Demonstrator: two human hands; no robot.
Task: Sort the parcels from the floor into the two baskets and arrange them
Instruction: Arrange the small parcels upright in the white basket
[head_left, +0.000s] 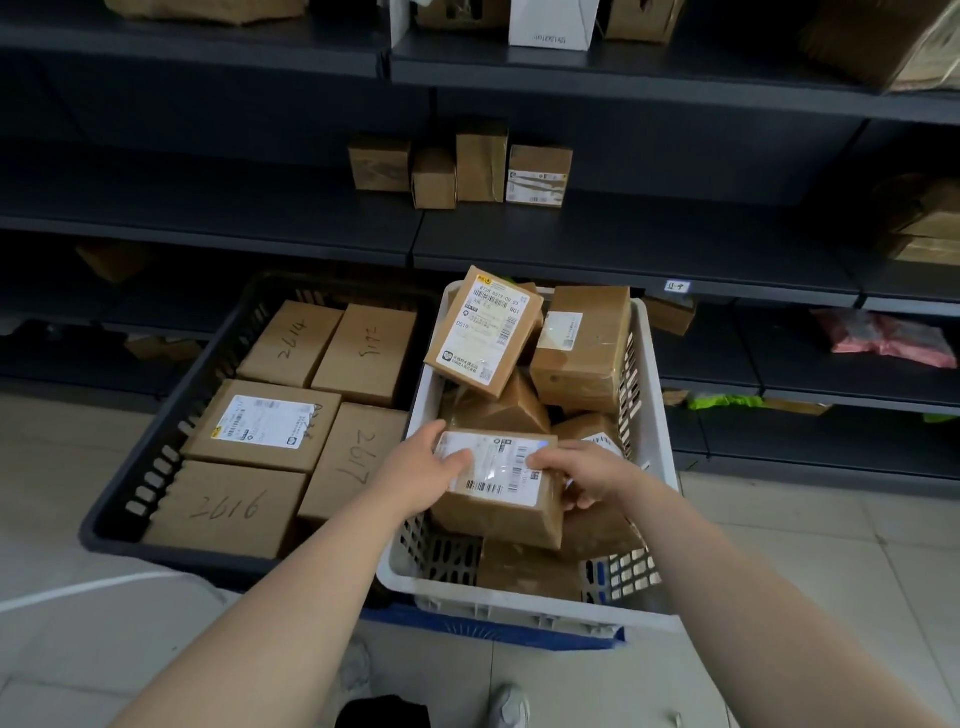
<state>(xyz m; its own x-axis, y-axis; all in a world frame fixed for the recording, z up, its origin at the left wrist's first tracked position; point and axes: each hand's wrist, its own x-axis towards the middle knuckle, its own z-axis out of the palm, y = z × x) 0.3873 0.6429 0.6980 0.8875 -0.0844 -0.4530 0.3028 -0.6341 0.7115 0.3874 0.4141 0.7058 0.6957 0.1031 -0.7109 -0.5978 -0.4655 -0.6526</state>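
Brown cardboard parcel with white label (498, 486): gripped at its short ends by left hand (421, 467) and right hand (584, 475); long axis held crosswise, above white slotted plastic basket (647, 395); both hands equally near.

A single wide-angle camera worn on the person's head looks forward and steeply down. Both forearms run in from the bottom edge to the left hand (423, 467) and right hand (592, 474), which grip a labelled parcel (498, 486) close to the lens near the frame's middle. The white basket (519, 605) and black basket (156, 467) lie just beyond. Dark shelves (623, 244) fill the upper half, farther off. The tiled floor (62, 649) and a shoe (511, 706) show along the bottom.
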